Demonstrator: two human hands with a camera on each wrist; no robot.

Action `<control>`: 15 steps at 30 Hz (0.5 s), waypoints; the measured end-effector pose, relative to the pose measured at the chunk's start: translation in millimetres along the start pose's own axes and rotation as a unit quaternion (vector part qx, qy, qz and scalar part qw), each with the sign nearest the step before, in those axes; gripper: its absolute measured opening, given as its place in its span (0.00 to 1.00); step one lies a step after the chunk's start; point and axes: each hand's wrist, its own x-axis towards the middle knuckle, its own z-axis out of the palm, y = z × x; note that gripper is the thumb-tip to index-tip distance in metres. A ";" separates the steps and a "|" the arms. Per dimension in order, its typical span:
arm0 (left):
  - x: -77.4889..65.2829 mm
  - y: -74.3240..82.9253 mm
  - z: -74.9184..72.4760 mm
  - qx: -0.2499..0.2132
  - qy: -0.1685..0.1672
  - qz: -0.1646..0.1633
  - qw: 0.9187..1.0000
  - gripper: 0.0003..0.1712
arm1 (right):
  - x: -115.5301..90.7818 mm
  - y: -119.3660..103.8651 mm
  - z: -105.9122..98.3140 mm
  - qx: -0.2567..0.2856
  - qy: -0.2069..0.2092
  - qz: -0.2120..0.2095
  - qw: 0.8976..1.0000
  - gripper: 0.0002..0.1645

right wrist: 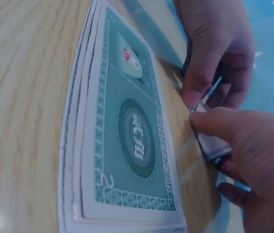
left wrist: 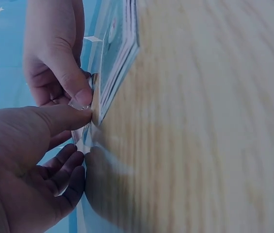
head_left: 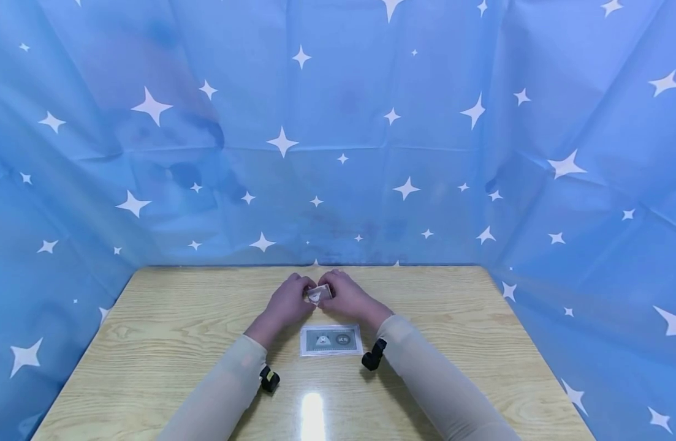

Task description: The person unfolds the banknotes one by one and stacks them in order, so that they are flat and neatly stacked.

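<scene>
Both hands meet at the far part of the table, holding a small folded paper note (head_left: pixel 319 294) between them. Its pale face carries a light figure. My left hand (head_left: pixel 287 303) pinches the left end, thumb on the near side. At the other end my right hand (head_left: pixel 349 295) grips it, and the two thumbtips come together in the right wrist view. Fingers hide much of the note (right wrist: pixel 213 144). Just in front of the hands lies a flat stack of green printed play-money notes (head_left: pixel 331 340), whose layered edges show in the right wrist view.
The light wood-grain table (head_left: pixel 167 343) reaches back to a blue curtain (head_left: pixel 349 208) with white stars, which also hangs at both sides. Black wrist cameras (head_left: pixel 374 354) sit on both sleeves. A bright light reflection (head_left: pixel 312 416) shows near the table's front.
</scene>
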 end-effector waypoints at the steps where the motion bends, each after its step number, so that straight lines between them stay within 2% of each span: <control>1: -0.3 0.0 0.1 -0.002 -0.001 -0.001 1.000 0.23 | 0.0 0.4 0.5 0.015 0.000 0.005 1.000 0.19; 5: -1.7 0.1 0.7 -0.014 -0.003 -0.005 1.000 0.24 | -1.9 1.3 1.3 0.075 0.005 0.025 0.997 0.15; 11: 0.3 -4.0 4.4 -0.035 -0.003 -0.017 0.999 0.27 | -4.9 2.9 0.2 0.124 0.036 0.025 0.991 0.12; 15: 2.1 -8.6 7.3 -0.085 0.002 -0.036 0.996 0.29 | -5.8 5.0 0.1 0.142 0.056 0.034 0.988 0.11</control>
